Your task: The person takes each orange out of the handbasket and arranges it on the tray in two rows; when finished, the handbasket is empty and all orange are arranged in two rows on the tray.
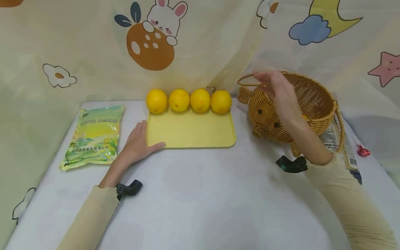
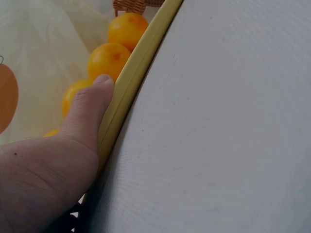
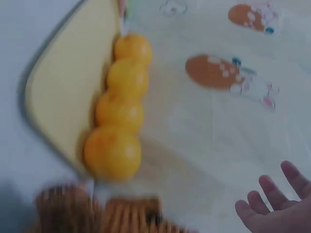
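Observation:
Several yellow-orange fruits (image 1: 179,100) stand in a row along the back edge of a yellow tray (image 1: 191,130). My left hand (image 1: 137,143) rests at the tray's left side, thumb along its front edge; in the left wrist view the thumb lies on the rim (image 2: 127,87). My right hand (image 1: 279,93) is over the left part of a wicker basket (image 1: 272,118) with an animal face, near its left handle. In the right wrist view its fingers (image 3: 274,194) are loosely bent with nothing between them. A bit of yellow shows inside the basket, mostly hidden by the right forearm.
A green and yellow packet (image 1: 93,135) lies left of the left hand. Under and right of the basket is a printed packet (image 1: 351,152), with a small red wrapped item (image 1: 363,151) beyond it. A patterned cloth (image 1: 212,45) hangs behind the table.

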Demonstrator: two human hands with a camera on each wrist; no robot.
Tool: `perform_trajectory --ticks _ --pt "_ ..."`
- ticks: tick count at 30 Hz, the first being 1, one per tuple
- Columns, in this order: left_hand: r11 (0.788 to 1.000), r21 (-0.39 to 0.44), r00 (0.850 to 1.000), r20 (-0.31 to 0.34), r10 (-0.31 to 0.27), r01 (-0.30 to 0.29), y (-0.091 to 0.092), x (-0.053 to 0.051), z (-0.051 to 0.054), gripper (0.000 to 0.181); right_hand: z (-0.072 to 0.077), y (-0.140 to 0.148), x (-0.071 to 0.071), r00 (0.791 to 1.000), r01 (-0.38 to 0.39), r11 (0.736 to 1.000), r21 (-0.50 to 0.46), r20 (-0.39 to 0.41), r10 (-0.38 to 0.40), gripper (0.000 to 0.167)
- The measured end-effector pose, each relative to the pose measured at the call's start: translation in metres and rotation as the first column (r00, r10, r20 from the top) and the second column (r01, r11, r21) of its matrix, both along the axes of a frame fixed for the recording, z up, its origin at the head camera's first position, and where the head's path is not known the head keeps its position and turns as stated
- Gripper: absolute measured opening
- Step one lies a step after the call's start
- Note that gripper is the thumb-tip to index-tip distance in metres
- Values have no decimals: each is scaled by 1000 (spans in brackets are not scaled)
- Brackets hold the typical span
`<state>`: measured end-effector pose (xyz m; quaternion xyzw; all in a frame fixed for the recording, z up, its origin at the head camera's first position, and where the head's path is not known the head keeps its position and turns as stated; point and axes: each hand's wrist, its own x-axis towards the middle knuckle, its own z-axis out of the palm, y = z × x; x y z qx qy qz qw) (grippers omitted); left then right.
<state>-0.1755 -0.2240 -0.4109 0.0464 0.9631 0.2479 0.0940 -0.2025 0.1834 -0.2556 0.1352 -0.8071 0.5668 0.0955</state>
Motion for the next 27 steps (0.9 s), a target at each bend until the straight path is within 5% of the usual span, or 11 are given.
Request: perform_trajectory --ticks 4,8,11,14,17,20,23,25,27 --pt "1000 3 1000 -9 -3 3 -1 -2 1 123 8 47 -16 989 -42 996 -72 140 52 51" --pt "1000 3 1000 -12 1 -1 -2 -2 0 122 19 90 -43 922 -123 973 -196 340 185 44" --pt "1000 8 1000 -4 3 -3 -2 0 -1 122 31 114 -64 886 -171 977 -130 414 210 33" --pt "1000 9 1000 1 4 -4 -2 2 -2 122 40 129 -84 878 -227 970 91 450 163 30" --pt "1000 4 1000 3 7 -7 -2 2 -3 122 44 137 -100 860 -331 870 365 497 119 40" --pt "1000 1 1000 2 13 -13 -2 2 -2 122 43 140 -110 829 -453 709 541 549 110 54" --pt "1000 -1 1000 4 18 -18 -3 1 -2 122 38 141 -112 772 -574 583 575 617 152 57" --pt "1000 -5 1000 -3 15 -15 -2 0 -2 122 34 142 -113 723 -643 532 551 665 186 56" --pt "1000 -5 1000 -7 12 -12 -2 0 -3 122 30 141 -112 652 -711 507 487 726 218 54"
